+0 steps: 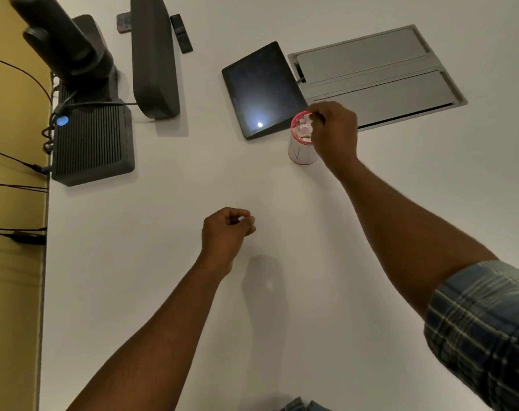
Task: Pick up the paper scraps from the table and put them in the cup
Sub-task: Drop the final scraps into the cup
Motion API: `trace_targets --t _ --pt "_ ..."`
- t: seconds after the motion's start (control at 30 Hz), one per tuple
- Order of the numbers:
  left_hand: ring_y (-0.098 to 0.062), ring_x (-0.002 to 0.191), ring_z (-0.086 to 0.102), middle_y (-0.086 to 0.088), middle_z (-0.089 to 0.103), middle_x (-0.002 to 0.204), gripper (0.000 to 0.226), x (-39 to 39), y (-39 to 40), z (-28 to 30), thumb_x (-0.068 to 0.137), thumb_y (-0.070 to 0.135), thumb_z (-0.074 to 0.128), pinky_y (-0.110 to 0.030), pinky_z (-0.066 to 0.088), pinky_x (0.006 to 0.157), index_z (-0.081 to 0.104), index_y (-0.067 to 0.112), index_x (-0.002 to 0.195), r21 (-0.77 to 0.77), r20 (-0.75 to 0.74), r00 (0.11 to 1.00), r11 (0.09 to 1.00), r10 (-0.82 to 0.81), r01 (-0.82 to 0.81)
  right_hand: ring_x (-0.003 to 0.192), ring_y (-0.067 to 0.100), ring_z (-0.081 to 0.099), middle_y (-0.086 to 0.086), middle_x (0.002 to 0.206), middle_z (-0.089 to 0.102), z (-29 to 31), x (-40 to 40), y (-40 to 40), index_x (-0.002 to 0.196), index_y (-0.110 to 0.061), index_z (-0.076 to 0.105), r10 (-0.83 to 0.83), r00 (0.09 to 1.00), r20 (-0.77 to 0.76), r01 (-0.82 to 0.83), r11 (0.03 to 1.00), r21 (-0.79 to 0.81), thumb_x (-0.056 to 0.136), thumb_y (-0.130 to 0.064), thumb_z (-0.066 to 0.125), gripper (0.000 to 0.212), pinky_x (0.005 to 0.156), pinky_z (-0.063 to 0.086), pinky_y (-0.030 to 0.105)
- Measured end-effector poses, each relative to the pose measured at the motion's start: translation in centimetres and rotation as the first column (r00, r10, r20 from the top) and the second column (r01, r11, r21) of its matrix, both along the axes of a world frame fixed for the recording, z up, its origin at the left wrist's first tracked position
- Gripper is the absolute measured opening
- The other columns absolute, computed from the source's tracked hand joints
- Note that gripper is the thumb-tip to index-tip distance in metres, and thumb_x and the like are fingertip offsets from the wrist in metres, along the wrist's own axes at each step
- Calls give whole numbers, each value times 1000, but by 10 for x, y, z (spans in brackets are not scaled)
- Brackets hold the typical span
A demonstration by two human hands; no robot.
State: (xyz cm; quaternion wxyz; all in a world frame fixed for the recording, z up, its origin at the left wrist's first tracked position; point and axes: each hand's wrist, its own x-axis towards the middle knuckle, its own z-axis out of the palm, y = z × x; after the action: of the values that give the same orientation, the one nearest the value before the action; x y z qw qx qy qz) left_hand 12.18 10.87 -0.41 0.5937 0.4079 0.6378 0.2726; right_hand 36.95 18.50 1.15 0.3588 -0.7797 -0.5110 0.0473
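The right hand (334, 133) reaches over the rim of a white cup (300, 149) with a red lip, fingers pinched together above the paper scraps (303, 127) piled inside, though whether it grips one is unclear. The left hand (227, 234) hovers over the middle of the white counter (163, 232), loosely curled with a small white scrap (241, 219) pinched at its fingertips. The cup stands toward the counter's far edge, just beside a dark tablet (261, 90) and a grey cable hatch (377, 75); black devices (93, 143) line the far left corner.

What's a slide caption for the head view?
Right hand drops scraps into the cup; left hand pinches another scrap.
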Motion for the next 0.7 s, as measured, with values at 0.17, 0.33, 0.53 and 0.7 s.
trace_targets --t 0.17,0.33,0.53,0.7 --pt "-17 73 66 -9 65 79 12 39 26 12 80 -6 66 -27 57 78 66 6 84 -20 174 984 999 40 -37 100 18 64 8 113 68 -52 -21 -71 116 -7 64 -62 987 -149 84 986 144 93 -16 53 27 85 51 25" --pt "-3 63 68 3 69 73 13 88 66 15 79 5 66 -23 57 73 70 17 80 256 -107 990 960 -87 112 140 13 30 -2 154 31 -101 -47 -145 148 -20 30 45 972 -229 -127 925 -357 95 -46 46 61 114 23 29" --pt "-9 78 61 -4 72 92 12 146 109 27 83 10 63 -3 42 59 73 10 92 512 -433 888 768 -156 384 147 9 -3 -6 160 2 -120 -53 -168 153 -22 11 311 947 85 -215 806 -552 96 -59 22 69 120 2 32" --pt "-17 90 64 -8 69 101 18 177 132 22 87 16 63 -14 47 71 69 9 102 470 -660 725 643 -199 604 147 9 -8 -6 160 -2 -122 -54 -166 153 -23 5 312 944 108 -192 786 -588 96 -60 15 69 120 0 32"
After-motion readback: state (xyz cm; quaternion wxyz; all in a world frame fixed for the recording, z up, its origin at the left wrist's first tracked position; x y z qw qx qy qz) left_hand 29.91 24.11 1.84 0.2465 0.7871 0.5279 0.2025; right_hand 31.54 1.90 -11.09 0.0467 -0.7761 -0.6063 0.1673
